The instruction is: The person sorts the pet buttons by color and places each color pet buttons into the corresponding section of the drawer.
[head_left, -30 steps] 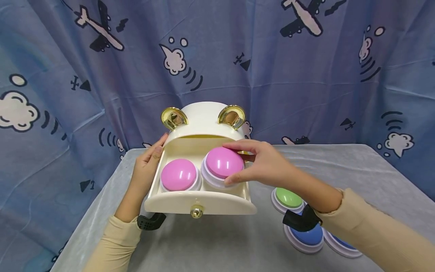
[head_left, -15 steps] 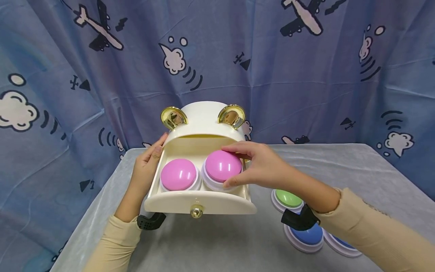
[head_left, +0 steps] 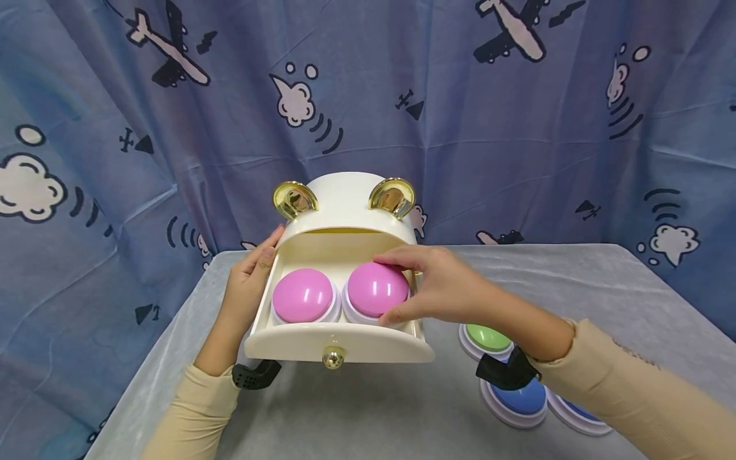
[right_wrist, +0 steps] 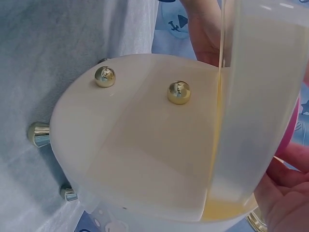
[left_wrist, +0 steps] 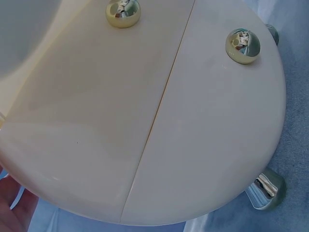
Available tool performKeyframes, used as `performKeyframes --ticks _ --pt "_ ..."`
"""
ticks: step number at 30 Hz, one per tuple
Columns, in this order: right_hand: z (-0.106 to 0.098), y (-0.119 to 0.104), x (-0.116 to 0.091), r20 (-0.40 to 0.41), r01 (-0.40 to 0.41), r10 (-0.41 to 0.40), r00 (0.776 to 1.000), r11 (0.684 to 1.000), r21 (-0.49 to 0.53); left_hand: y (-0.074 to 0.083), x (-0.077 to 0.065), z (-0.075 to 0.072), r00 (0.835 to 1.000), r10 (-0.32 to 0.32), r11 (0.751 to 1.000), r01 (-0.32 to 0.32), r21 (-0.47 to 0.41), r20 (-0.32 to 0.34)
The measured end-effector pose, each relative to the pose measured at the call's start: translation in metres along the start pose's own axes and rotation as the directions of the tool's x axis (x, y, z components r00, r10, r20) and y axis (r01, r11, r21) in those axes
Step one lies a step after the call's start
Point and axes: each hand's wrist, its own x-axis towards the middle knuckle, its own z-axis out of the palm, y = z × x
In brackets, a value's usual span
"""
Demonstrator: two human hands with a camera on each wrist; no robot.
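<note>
A white cabinet (head_left: pixel 347 201) with two gold ears has its top drawer (head_left: pixel 379 346) pulled out toward me. Two pink push buttons with white bases sit side by side in the drawer. My right hand (head_left: pixel 451 284) pinches the right pink push button (head_left: pixel 376 289), thumb at its near side and fingers at its far side. The left pink push button (head_left: pixel 301 295) lies untouched. My left hand (head_left: pixel 246 284) rests with extended fingers along the cabinet's left side. In the left wrist view the cabinet's lower front (left_wrist: pixel 159 121) fills most of the picture, with two gold knobs.
Right of the cabinet on the grey cloth (head_left: pixel 374 409) lie a green push button (head_left: pixel 487 336) and two blue ones (head_left: pixel 523 399), partly under the right forearm. A patterned blue curtain (head_left: pixel 368 96) hangs behind. The cabinet stands on gold feet (right_wrist: pixel 39 134).
My right hand has lowered the right pink push button, which was tilted and higher, down into the drawer beside the left one. The left hand and cabinet have stayed put.
</note>
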Motion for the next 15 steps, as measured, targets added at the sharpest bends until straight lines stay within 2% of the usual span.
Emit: performKeyframes --ticks 15 --pt "-0.0003 -0.0019 0.0007 0.024 0.040 -0.038 0.999 0.997 -0.067 -0.0006 -0.0002 0.0014 1.000 0.001 1.000 -0.001 0.008 -0.012"
